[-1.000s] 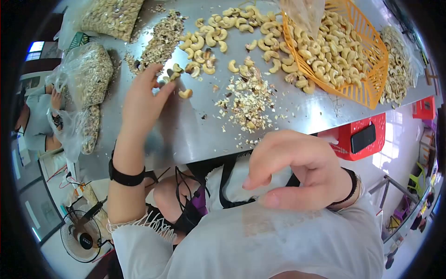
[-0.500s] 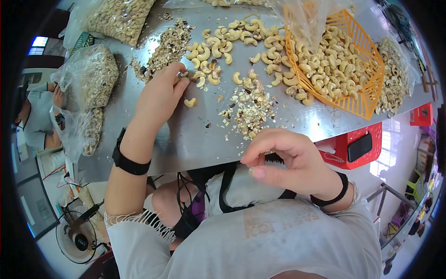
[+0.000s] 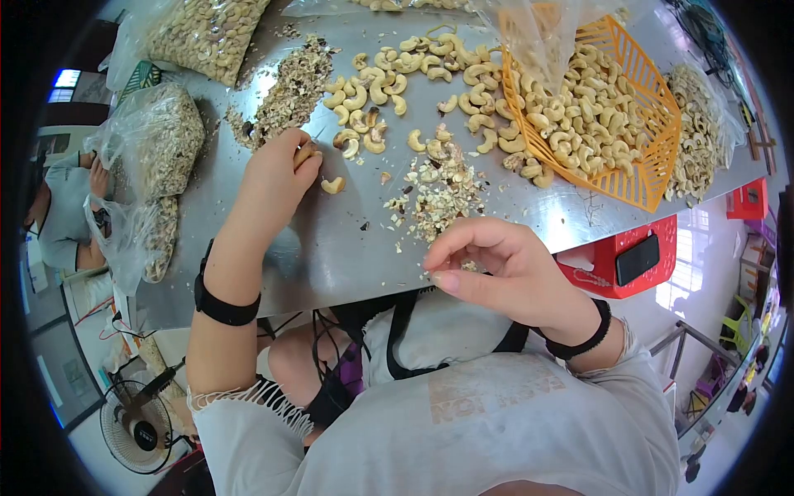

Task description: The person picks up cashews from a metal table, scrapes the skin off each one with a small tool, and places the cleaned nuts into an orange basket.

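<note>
Over our desk (image 3: 339,240), our left hand (image 3: 279,182) pinches a nut (image 3: 307,150) left of centre, our right hand (image 3: 517,277) curled, fingertip contact unclear.

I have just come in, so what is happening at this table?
At a metal table, a person's left hand pinches a small piece, probably cashew, near brown bits. The right hand, fingers curled, is beside pale crumbs. Loose cashews lie between the brown bits and an orange basket holding more.
</note>
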Demonstrator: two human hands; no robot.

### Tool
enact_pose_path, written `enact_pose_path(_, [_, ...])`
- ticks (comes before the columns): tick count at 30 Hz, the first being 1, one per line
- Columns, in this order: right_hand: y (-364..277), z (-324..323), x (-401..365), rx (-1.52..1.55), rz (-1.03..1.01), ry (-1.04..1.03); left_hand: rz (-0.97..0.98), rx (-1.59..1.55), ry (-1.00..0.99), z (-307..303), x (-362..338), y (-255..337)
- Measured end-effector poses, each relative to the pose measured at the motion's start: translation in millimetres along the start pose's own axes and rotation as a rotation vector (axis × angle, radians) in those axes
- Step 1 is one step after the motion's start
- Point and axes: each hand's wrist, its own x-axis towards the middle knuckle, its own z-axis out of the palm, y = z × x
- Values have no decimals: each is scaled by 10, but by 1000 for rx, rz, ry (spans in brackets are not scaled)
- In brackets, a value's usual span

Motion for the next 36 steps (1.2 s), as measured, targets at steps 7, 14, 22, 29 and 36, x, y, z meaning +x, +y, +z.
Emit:
enact_pose_path(7, [65, -1, 23, 49, -44, 30, -95, -138, -70, -92, 15, 91])
enact_pose_path(14, [104, 9, 45, 75, -31, 58, -64, 2, -50, -29, -21, 137])
enact_pose_path(22, [94, -41, 30, 66, 13, 39, -130, -172, -25, 5, 23, -31])
enact_pose_path(29, [143, -3, 93, 214, 118, 95, -299, -417, -213, -270, -110, 474])
enact_pose_path(36, [166, 88, 223, 951, 375, -23, 3, -600, -434, -208, -446, 983])
